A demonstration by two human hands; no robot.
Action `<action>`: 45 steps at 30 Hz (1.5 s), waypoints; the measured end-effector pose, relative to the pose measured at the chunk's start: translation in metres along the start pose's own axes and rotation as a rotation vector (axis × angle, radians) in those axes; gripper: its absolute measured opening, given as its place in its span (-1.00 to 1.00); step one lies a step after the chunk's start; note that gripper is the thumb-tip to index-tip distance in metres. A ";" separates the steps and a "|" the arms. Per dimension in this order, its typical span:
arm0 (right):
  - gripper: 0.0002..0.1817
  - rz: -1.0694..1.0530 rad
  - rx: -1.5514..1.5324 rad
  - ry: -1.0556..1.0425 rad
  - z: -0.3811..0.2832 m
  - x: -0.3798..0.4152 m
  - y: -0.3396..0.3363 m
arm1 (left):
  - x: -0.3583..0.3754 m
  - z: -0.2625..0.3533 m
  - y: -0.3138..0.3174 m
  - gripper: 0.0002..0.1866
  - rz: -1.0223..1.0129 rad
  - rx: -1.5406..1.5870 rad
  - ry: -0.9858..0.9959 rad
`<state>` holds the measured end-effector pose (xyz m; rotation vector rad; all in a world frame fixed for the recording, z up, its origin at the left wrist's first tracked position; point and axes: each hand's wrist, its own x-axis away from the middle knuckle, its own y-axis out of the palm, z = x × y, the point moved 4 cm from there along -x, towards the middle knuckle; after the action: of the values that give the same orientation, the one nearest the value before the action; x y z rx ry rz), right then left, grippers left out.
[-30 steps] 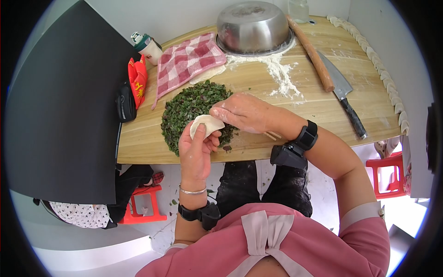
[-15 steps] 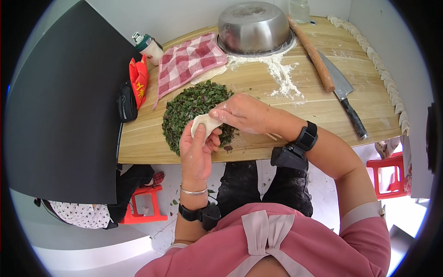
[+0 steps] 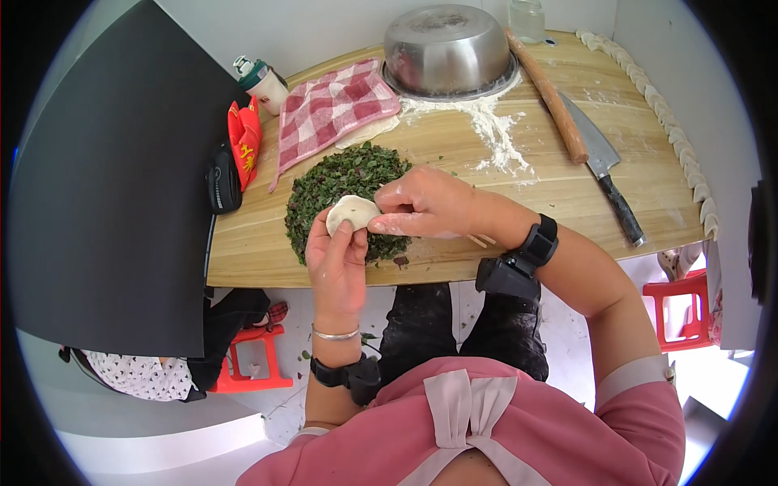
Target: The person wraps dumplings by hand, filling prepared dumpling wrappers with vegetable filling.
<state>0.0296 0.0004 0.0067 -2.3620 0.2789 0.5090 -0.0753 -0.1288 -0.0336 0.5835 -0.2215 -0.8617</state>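
Observation:
A small round dumpling wrapper (image 3: 353,214) of white dough rests in my left hand (image 3: 336,257), whose thumb presses on its lower face. From the right, my floury right hand (image 3: 421,202) pinches the wrapper's edge between thumb and fingers. Both hands are over the near side of a broad heap of chopped dark green leaves (image 3: 324,182) on the table. The tips of chopsticks (image 3: 483,240) show below my right wrist; the rest of them is hidden.
An upturned steel basin (image 3: 444,50) stands at the back beside scattered flour (image 3: 496,134). A rolling pin (image 3: 551,97) lies across a cleaver (image 3: 596,144). Folded dumplings (image 3: 668,117) line the right edge. A checked cloth (image 3: 334,109) partly covers dough at left. A bottle (image 3: 263,84) stands behind.
The wrapper has gone from a folded, tilted shape to a flatter, rounder face towards me. My left hand has shifted slightly left, and my right fingers have moved down its right edge.

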 end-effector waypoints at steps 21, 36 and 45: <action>-0.71 0.075 0.045 -0.104 -0.005 -0.001 0.007 | 0.008 -0.016 0.005 -0.76 -0.268 0.059 -0.353; -0.55 -0.034 -0.186 -0.011 0.009 -0.001 0.006 | 0.014 -0.016 0.010 -0.72 -0.303 -0.344 -0.205; -0.66 -0.036 -0.030 -0.095 0.005 -0.002 0.009 | 0.015 -0.015 0.011 -0.68 -0.266 -0.328 -0.187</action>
<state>0.0237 -0.0030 -0.0010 -2.3591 0.1862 0.6097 -0.0522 -0.1289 -0.0406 0.2269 -0.1692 -1.1848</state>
